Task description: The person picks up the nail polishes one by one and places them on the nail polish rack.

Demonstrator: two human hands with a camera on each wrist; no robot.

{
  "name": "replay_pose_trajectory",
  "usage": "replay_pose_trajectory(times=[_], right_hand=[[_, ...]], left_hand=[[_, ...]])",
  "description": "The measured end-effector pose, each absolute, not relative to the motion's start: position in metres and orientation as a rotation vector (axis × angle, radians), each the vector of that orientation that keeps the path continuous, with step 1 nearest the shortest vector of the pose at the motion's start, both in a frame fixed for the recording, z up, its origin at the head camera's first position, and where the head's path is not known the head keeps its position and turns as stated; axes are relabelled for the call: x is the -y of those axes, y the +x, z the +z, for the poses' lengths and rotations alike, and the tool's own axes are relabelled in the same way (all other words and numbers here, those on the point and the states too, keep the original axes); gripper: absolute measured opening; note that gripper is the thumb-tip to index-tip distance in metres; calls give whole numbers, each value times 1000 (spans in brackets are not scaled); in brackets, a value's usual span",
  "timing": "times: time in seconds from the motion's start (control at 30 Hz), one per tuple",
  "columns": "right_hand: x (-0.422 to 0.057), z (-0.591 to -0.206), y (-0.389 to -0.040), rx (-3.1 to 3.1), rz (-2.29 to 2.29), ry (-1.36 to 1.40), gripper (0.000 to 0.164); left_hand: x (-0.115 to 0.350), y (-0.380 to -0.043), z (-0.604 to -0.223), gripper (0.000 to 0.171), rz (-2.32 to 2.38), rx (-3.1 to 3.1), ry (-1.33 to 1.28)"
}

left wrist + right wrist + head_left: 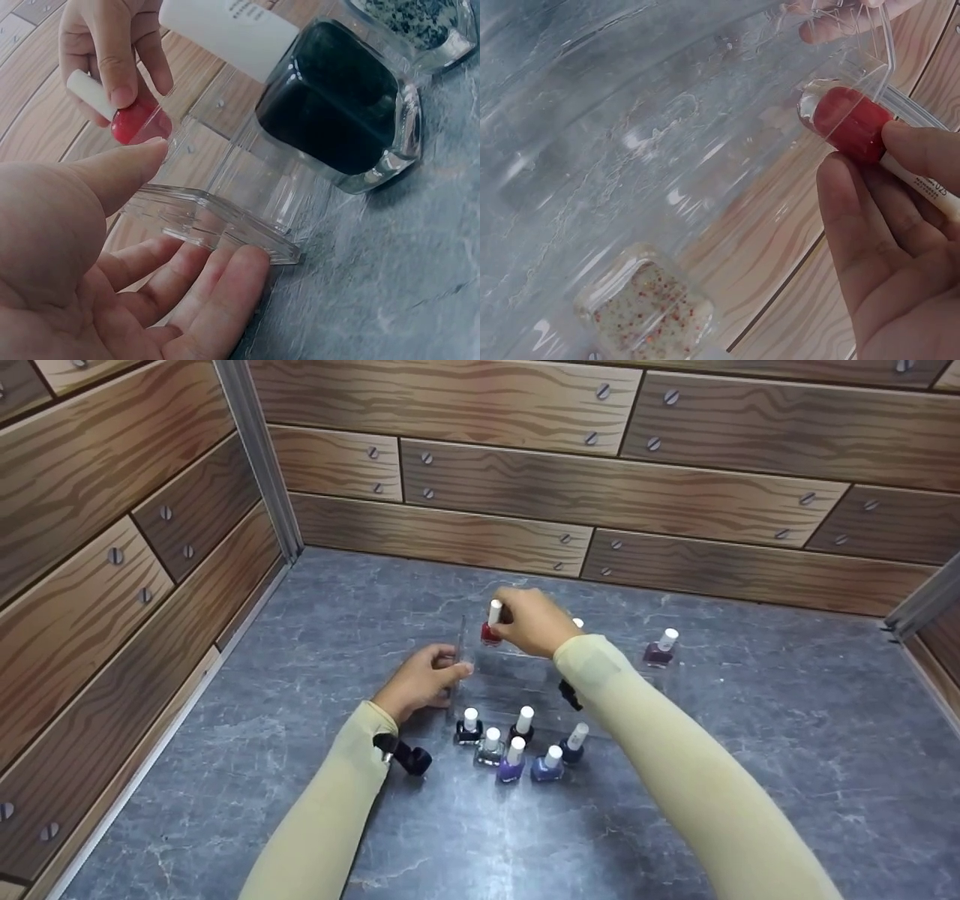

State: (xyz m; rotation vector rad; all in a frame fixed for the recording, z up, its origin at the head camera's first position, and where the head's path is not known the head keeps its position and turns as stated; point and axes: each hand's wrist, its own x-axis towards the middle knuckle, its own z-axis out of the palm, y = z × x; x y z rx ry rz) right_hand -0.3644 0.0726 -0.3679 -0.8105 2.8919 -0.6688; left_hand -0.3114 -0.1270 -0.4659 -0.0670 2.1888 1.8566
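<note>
My right hand (pixel 536 622) pinches a red nail polish bottle (pixel 490 634) with a white cap, near the left end of a clear plastic display rack (pixel 517 686). In the right wrist view the thumb and fingertips hold the red bottle (pixel 847 120) around its cap end. My left hand (pixel 420 682) holds the rack's left side panel (pixel 202 214), thumb on one side and fingers on the other. A glitter polish bottle (pixel 645 307) sits on the rack, mostly hidden behind the right hand in the head view. A dark plum bottle (pixel 660 650) stands at the rack's right end.
In front of the rack several bottles stand close together, among them a black one (pixel 469 729), a clear glittery one (pixel 490 750), a purple one (pixel 511 763) and a blue one (pixel 548 767). Wood-patterned walls (pixel 480 472) enclose the grey marbled tabletop (pixel 225 780).
</note>
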Motion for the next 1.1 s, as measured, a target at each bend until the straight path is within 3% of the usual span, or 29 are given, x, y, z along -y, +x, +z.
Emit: replay_pose_trajectory(times=[0.43,0.6,0.9,1.1], right_hand=[[-103,-354,-351,-2754,-800,-820,36],[-145,-343,-322,-2797,-1021,-871,28],[-223,-375,-269,-3043,-1450,-755,16],[-250,-387,-254,-3076,-1377,-780,12]], left_hand=[[123,-312,-471,65,1847,-2173,-72],[129,-313,-467,68,1839,-2183,-65],[130,-312,-467,67,1817,-2193,-37],[128,-310,-465,68,1807,-2193,-36]])
